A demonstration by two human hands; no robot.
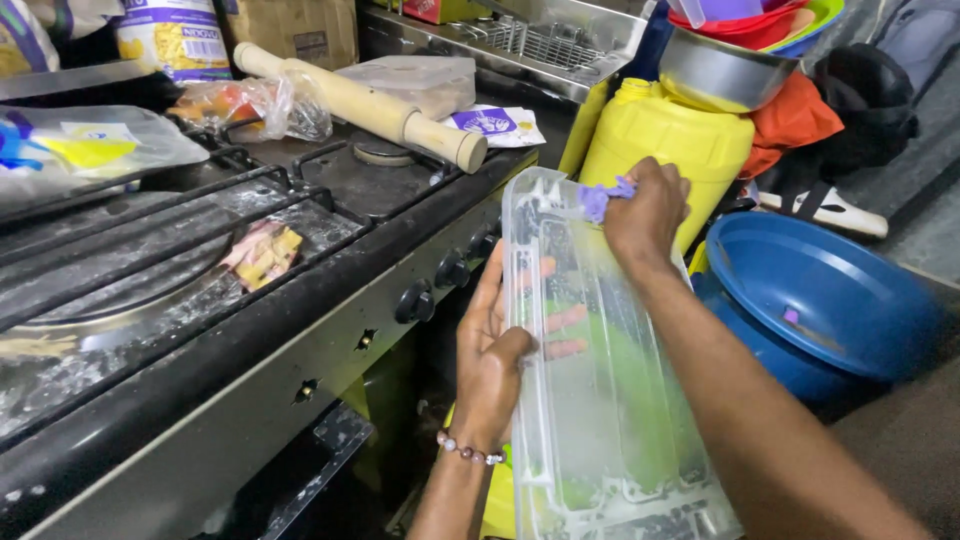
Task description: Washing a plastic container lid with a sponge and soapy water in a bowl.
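Nearest the camera, the left hand (pixel 490 360) supports a long clear plastic container (pixel 600 400) from its outer left wall, palm against the side and fingers (pixel 560 320) spread flat behind the wall, visible through the plastic; a beaded bracelet (pixel 468 452) sits on that wrist. The container is held tilted, open side toward the viewer, its near end low in the frame and its far end raised beside the stove. The right hand (pixel 645 215) is closed around a small purple cloth (pixel 600 197), pressed to the inside of the container's far upper corner. Judged step: wiping the interior, currently at the top end, with most of the inner floor and the near end not under the cloth. Next move, as a judgement, calls for drawing the cloth down the inner wall toward the near end while the left hand keeps the wall braced so the thin plastic does not flex or slip. To the left, the black gas stove (pixel 300 330) shows knobs (pixel 415 300) along its front and a crumpled wrapper (pixel 262 252) on the grate. Right of the container, a blue basin (pixel 830 300) rests low. Farther back, a yellow jerrycan (pixel 665 140) stands just behind the right hand with a steel bowl (pixel 720 70) on top. A wooden rolling pin (pixel 370 105) lies across the stove's far end.
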